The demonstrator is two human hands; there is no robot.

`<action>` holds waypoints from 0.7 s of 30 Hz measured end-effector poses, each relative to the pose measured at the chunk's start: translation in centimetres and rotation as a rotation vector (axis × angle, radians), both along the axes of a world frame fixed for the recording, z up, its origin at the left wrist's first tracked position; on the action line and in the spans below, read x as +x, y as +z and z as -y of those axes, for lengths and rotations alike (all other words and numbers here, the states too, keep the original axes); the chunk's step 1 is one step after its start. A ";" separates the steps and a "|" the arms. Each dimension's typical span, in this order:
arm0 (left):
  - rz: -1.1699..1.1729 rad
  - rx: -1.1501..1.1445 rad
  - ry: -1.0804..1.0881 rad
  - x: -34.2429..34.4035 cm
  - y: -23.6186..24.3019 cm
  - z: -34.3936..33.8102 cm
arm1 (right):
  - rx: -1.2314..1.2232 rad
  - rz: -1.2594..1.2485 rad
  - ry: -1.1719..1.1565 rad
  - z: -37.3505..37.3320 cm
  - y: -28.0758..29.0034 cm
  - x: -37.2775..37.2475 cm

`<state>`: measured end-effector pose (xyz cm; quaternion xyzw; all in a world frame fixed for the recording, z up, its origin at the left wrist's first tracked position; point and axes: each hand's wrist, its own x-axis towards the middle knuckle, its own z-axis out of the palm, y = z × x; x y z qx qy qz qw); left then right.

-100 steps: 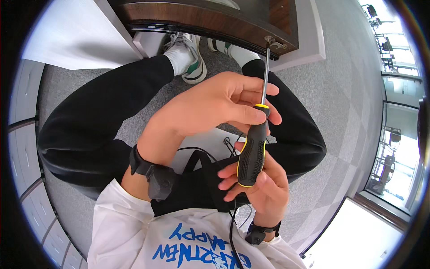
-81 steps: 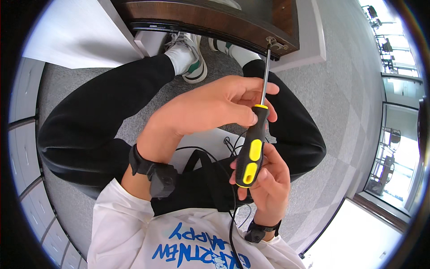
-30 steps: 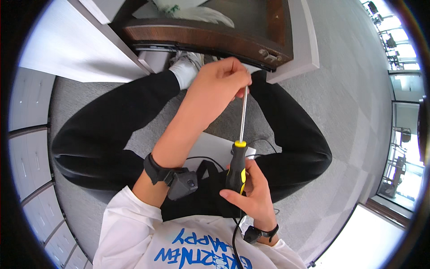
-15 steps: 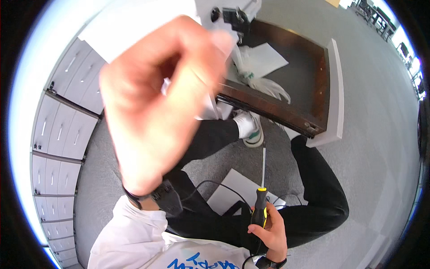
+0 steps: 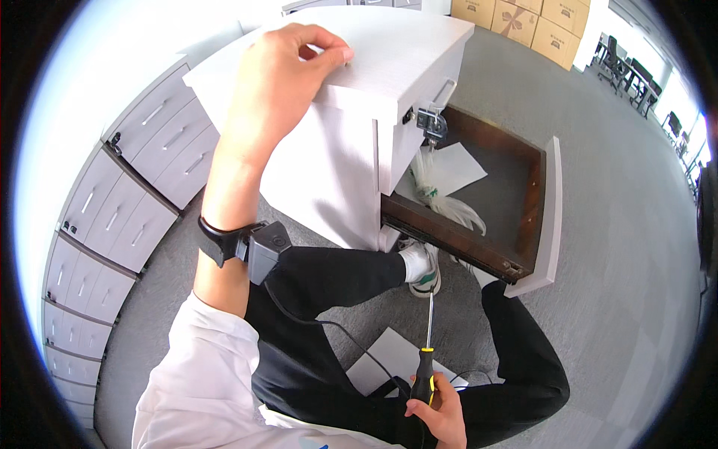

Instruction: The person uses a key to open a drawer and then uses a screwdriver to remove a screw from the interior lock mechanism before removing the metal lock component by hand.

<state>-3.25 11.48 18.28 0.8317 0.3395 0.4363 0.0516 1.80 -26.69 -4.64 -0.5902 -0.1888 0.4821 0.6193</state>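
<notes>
Left of the open drawer [image 5: 508, 191], the left hand [image 5: 292, 67] pinches narrowly over the cabinet [image 5: 325, 165], contents unclear. On the drawer's near side, the right hand's [image 5: 443, 419] grip holds the screwdriver [image 5: 426, 358], not turning any screw. The drawer's front [image 5: 551, 217] is attached.

Left hand [image 5: 288, 63] raised high, right hand [image 5: 443, 417] low
Left forearm [image 5: 230, 187] extends forward, hand pinched; the right curls in a grip.
</notes>
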 end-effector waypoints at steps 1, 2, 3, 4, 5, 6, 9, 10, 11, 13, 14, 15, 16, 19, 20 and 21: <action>0.037 0.058 -0.022 0.0 -0.5 -0.4 | -0.020 -0.012 0.081 -0.1 0.3 0.4; 0.042 0.062 -0.017 -0.1 -0.7 -0.7 | -0.016 -0.006 0.086 -0.3 0.6 0.4; 0.062 0.070 -0.041 -0.2 -0.9 -0.9 | -0.028 -0.027 0.087 -0.6 0.9 0.5; 0.078 0.071 -0.068 -0.2 -1.0 -0.9 | -0.047 -0.052 0.084 -0.6 1.2 0.4; 0.079 0.067 -0.069 -0.3 -1.0 -0.9 | -0.051 -0.051 0.083 -0.6 1.6 0.4; 0.062 0.055 -0.067 -0.3 -0.8 -1.0 | -0.059 -0.068 0.087 -0.7 1.9 0.4; 0.045 0.019 -0.059 -0.8 -0.5 -0.5 | -0.034 -0.001 0.103 -0.4 1.3 0.1; 0.050 0.002 -0.051 -1.0 -0.4 -0.4 | 0.007 0.088 0.116 -0.4 1.2 0.1; 0.023 0.024 -0.015 -1.3 -0.5 -0.3 | 0.004 0.080 0.110 -0.2 1.3 0.1; 0.148 0.089 -0.028 -0.8 -1.4 0.5 | -0.065 -0.176 -0.005 0.5 1.6 0.3; 0.276 0.152 -0.029 -0.6 -2.0 1.0 | -0.051 -0.139 0.014 0.7 1.2 0.3; 0.392 0.195 -0.023 -0.8 -2.6 1.5 | -0.048 -0.172 -0.011 0.9 0.9 0.4; 0.508 0.215 -0.036 -0.6 -3.6 2.4 | -0.056 -0.208 -0.062 1.0 1.2 0.4; 0.538 0.260 -0.278 0.1 -5.9 7.5 | -0.025 -0.231 -0.107 0.9 2.4 1.0; 0.539 0.221 -0.384 1.0 -6.7 9.7 | 0.004 -0.226 -0.108 0.9 2.5 1.2; 0.402 0.205 -0.553 1.4 -7.7 11.3 | 0.044 -0.235 -0.135 0.8 2.8 1.4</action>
